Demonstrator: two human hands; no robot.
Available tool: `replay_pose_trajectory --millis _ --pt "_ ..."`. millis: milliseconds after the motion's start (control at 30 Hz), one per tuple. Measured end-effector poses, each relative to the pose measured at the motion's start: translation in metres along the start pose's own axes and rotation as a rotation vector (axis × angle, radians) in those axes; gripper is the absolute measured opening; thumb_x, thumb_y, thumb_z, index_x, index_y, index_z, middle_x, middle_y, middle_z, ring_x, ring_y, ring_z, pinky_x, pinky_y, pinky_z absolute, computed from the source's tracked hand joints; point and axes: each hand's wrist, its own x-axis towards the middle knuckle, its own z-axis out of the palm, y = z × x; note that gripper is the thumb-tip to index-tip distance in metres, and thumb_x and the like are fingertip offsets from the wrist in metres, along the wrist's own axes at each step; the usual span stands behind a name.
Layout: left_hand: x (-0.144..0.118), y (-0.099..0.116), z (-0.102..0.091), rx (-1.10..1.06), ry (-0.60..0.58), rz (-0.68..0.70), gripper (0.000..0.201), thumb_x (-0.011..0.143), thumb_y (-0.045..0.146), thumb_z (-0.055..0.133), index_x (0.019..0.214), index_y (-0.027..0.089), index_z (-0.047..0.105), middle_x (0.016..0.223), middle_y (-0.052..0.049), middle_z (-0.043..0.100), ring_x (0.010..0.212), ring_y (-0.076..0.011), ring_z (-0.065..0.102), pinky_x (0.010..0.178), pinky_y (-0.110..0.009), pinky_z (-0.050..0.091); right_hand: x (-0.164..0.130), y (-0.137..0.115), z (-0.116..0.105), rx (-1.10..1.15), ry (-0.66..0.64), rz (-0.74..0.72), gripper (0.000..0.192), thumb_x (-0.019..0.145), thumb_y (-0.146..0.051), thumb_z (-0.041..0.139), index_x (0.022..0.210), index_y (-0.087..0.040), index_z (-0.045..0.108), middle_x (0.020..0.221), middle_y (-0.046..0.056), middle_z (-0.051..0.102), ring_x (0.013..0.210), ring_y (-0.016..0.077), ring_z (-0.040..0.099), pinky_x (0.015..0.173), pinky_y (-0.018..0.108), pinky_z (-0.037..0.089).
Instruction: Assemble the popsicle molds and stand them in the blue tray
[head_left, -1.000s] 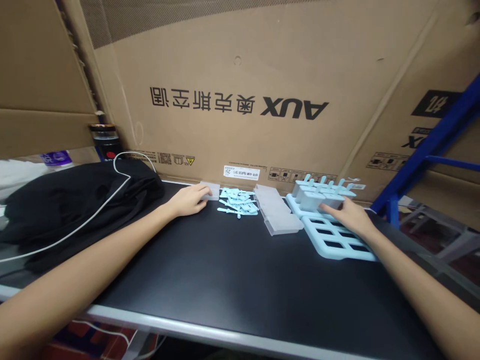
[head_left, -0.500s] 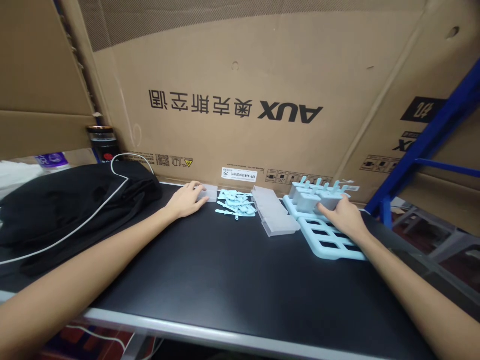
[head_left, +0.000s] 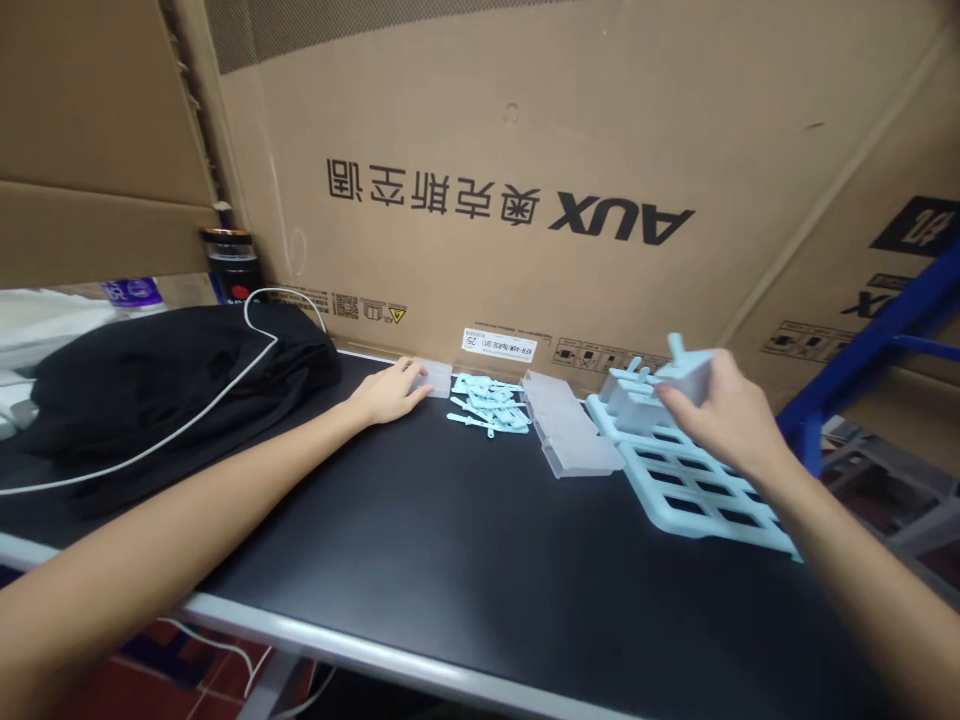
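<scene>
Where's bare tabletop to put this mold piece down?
The black table is bare in front, between the two forearms, from the near edge up to the stick pile and clear lids. The back strip is crowded: black cloth, left hand, blue tray.

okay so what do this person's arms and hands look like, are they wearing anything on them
Both arms are bare along all that shows, from the lower picture edges to the fingertips: no sleeves, gloves, watch, bracelets or rings are visible. The left hand and the right hand are uncovered, slim, with short plain nails as far as can be told. No markings show on either forearm.
</scene>
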Motion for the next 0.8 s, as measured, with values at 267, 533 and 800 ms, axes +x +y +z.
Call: replay_pose_trajectory --millis 267,533,800 --pt "0.001 -0.001 0.000 0.007 0.000 0.007 0.043 0.094 0.059 0.034 0.116 0.025 0.050 0.127 -0.008 0.058 0.106 -0.0297 0.062 0.086 -0.044 0.050 0.041 -0.117 0.031 -0.455 -0.252 -0.598 0.057 0.079 -0.060 0.046 0.110 -0.013 0.054 0.105 0.019 0.065 0.084 0.0312 0.063 0.068 0.038 0.045" --pt "0.003 -0.005 0.004 -0.002 0.016 0.031 0.042 0.095 0.059 0.034 0.116 0.027 0.049 0.127 -0.007 0.057 0.108 -0.0281 0.061 0.087 -0.043 0.050 0.034 -0.137 0.049 -0.504 -0.383 -0.618 0.065 0.080 -0.059 0.044 0.120 -0.009 0.057 0.115 0.023 0.065 0.095 0.0358 0.065 0.075 0.043 0.048" --pt "0.001 -0.002 0.003 -0.020 0.005 0.000 0.042 0.095 0.060 0.032 0.116 0.028 0.049 0.130 -0.007 0.054 0.102 -0.0276 0.063 0.085 -0.046 0.051 0.053 -0.153 0.064 -0.519 -0.438 -0.622 0.065 0.080 -0.068 0.047 0.111 -0.014 0.067 0.104 0.019 0.071 0.094 0.0359 0.067 0.075 0.044 0.049"
